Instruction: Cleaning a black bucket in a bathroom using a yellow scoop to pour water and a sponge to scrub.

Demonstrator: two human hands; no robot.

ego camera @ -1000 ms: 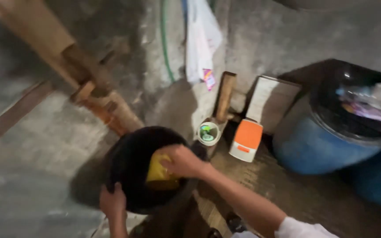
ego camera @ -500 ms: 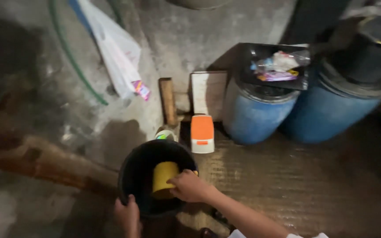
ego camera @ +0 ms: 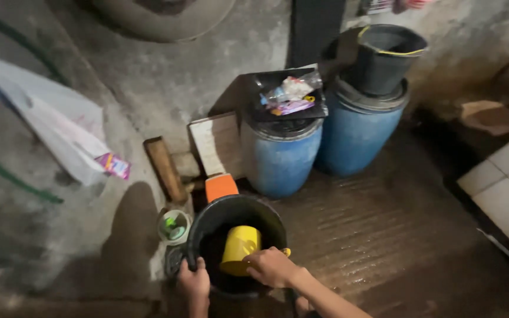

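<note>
Where walls meet, wet floor (ego camera: 396,235)

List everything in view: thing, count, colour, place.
bucket: 1, black, on the floor at bottom centre
cup: 1, yellow, inside the bucket
barrels: 2, blue, against the wall behind the bucket
tray: 1, black, holds wrappers, on the nearer barrel
pail: 1, dark, on the farther barrel
stool: 1, orange top, between bucket and barrels
small tub: 1, pale, left of the bucket
wood block: 1, brown, leaning at the wall
board: 1, pale, leaning at the wall
plastic bag: 1, white, on the left wall
hose: 1, green, left wall
tiles: white, right edge
left hand: grips the bucket rim
right hand: holds the cup
</note>
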